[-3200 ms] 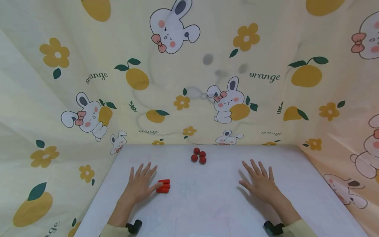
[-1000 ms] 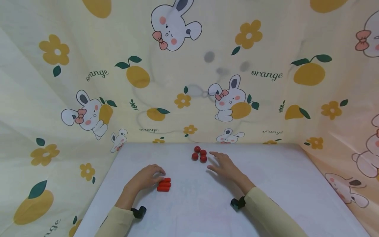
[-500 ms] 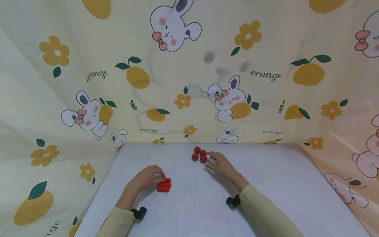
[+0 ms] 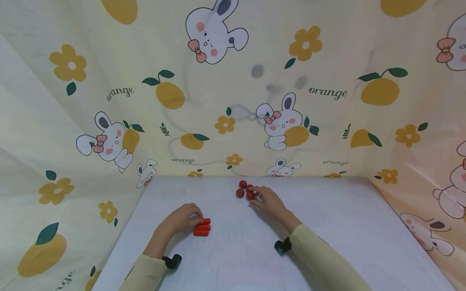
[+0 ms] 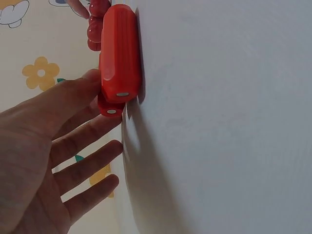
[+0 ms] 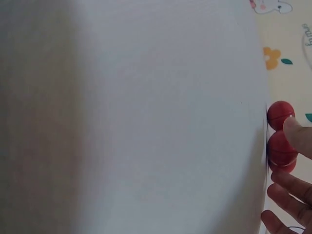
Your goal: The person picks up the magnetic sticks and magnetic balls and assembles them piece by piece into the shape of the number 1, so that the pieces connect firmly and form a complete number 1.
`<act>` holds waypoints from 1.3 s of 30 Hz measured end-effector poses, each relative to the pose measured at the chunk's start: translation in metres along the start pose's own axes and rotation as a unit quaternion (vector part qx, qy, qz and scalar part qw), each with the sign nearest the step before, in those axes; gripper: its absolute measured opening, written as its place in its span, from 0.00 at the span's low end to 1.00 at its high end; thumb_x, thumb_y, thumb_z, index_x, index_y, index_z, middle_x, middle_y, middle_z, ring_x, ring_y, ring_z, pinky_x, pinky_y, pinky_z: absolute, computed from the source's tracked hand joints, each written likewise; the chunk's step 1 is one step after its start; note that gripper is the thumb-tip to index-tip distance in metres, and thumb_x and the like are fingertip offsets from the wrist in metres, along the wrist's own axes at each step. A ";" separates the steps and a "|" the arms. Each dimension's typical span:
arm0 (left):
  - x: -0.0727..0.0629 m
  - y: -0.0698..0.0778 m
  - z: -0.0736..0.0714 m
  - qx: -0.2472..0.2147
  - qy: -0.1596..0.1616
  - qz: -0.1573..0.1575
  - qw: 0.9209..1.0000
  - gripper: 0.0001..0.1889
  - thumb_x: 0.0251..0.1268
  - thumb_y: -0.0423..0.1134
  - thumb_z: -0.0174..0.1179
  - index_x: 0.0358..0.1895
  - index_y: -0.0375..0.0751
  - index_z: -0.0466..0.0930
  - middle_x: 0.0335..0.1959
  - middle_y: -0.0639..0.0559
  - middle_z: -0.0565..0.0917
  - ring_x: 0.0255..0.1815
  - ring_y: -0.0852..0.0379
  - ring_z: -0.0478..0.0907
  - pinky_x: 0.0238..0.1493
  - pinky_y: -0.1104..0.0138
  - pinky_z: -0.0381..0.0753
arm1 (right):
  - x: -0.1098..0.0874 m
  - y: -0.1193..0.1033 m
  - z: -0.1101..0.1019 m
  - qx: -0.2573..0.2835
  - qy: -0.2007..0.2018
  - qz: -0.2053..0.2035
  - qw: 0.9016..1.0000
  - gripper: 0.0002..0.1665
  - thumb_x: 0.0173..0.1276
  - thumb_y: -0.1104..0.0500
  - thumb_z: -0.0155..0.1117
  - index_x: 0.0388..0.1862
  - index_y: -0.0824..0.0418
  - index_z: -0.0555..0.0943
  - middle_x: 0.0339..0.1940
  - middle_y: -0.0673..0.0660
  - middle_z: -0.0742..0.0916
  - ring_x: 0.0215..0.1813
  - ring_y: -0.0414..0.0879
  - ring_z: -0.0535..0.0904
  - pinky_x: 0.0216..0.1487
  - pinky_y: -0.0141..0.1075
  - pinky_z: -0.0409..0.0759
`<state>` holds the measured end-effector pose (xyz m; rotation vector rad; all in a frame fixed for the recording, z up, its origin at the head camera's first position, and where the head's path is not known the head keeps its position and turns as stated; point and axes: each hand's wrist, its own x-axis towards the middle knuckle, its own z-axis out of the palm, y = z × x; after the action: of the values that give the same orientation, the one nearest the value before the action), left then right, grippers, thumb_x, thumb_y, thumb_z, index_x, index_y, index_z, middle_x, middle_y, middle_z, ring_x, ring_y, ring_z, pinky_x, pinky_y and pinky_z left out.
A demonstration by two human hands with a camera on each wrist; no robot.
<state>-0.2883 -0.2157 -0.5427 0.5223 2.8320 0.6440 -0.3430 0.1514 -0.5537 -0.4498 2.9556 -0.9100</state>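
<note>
In the head view my left hand is at the left end of the farthest of three short red rods, thumb and index finger either side of it. The nearest rod has a pale disc in its end and partly hides the others in the left wrist view. My right hand reaches around the near right ball of a cluster of red balls, with the thumb in front and the index finger behind. A thin seam crosses a red ball in the right wrist view.
The rods and balls lie on a white tabletop. A patterned cloth with rabbits and oranges hangs behind and at both sides. Small black cameras are strapped to the wrists.
From lying spread over the table, both hands have moved inward. The left came to the rods and then stayed there. The right moved left to the balls, its fingers closing in around one.
</note>
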 end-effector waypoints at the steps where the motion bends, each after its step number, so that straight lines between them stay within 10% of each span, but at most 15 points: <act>1: 0.000 0.001 0.000 0.000 -0.002 -0.001 1.000 0.04 0.70 0.43 0.75 0.42 0.55 0.89 0.45 0.59 0.85 0.54 0.54 0.81 0.62 0.52 0.84 | 0.000 -0.001 0.000 -0.004 0.001 -0.001 1.000 0.34 0.69 0.52 0.80 0.73 0.49 0.81 0.52 0.54 0.87 0.54 0.51 0.81 0.57 0.50 0.84; 9: 0.003 0.008 0.002 0.010 0.000 0.004 1.000 0.06 0.71 0.45 0.73 0.45 0.51 0.89 0.41 0.60 0.84 0.47 0.57 0.80 0.57 0.55 0.85 | 0.002 0.000 0.003 -0.013 -0.003 -0.005 1.000 0.33 0.70 0.53 0.79 0.73 0.49 0.82 0.52 0.54 0.87 0.53 0.49 0.80 0.60 0.51 0.81; 39: 0.008 0.046 0.016 -0.178 0.055 0.008 0.983 0.15 0.77 0.46 0.68 0.62 0.52 0.87 0.51 0.56 0.88 0.51 0.55 0.83 0.56 0.56 0.86 | -0.005 0.003 0.002 0.073 0.008 0.017 0.997 0.20 0.72 0.62 0.75 0.58 0.52 0.78 0.55 0.56 0.86 0.49 0.49 0.79 0.53 0.44 0.85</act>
<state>-0.2778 -0.1677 -0.5375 0.4562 2.7182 1.1830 -0.3387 0.1544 -0.5571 -0.3859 2.8738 -1.1215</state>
